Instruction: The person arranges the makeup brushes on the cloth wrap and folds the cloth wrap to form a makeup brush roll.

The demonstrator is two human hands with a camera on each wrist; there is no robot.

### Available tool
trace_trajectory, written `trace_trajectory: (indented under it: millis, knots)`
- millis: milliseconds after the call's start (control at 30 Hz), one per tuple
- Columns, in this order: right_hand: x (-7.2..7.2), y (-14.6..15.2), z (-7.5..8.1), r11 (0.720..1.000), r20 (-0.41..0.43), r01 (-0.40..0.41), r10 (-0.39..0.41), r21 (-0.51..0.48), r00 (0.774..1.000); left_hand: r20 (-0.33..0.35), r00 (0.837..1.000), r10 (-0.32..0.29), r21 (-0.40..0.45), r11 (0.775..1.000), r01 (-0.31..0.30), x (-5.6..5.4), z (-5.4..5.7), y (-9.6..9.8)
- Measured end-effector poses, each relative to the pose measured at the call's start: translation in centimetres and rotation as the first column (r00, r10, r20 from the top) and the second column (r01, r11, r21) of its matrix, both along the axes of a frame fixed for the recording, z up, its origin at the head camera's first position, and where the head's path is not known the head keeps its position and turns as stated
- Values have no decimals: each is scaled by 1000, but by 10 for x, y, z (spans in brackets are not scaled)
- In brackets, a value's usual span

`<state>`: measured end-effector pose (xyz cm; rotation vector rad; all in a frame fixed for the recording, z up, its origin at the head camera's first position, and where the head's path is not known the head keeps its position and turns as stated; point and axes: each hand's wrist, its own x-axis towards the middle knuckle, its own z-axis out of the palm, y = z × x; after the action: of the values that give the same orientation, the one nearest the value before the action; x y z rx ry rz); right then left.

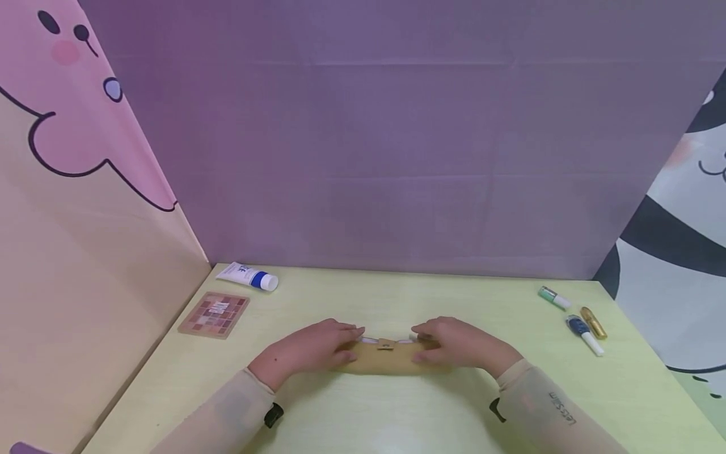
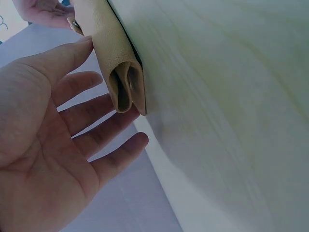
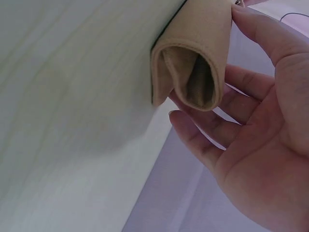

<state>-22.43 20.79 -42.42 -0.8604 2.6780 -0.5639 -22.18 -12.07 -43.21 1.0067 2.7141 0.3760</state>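
Note:
A tan, leather-like pouch (image 1: pixel 379 359) lies folded across the table in front of me. A small tab with a metal snap (image 1: pixel 386 344) sits at the middle of its far edge, with narrow whitish strips showing on either side. My left hand (image 1: pixel 317 345) holds the pouch's left end, thumb on the near side and fingers behind. At the right end, my right hand (image 1: pixel 462 342) holds it in the same way. Both wrist views show the folded layers at the open ends, as at the pouch's right end (image 3: pixel 193 36); what is inside is hidden.
On the pale table (image 1: pixel 363 416), a white tube with a blue band (image 1: pixel 247 276) and a palette (image 1: pixel 214 314) lie at the left. Green (image 1: pixel 554 297), gold (image 1: pixel 593 322) and dark blue (image 1: pixel 584 334) small cosmetic containers lie at the right. A purple cloth backdrop (image 1: pixel 363 157) stands behind.

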Motion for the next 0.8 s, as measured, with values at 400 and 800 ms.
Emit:
trace_trajectory:
  millis: [400, 800]
  knots:
    - [-3, 7, -8, 998, 13, 1, 0, -58, 1000, -30, 999, 14, -19, 1000, -15, -3, -5, -1]
    - [-4, 8, -9, 998, 18, -11, 12, -57, 1000, -76, 997, 3, -12, 1000, -4, -3, -6, -1]
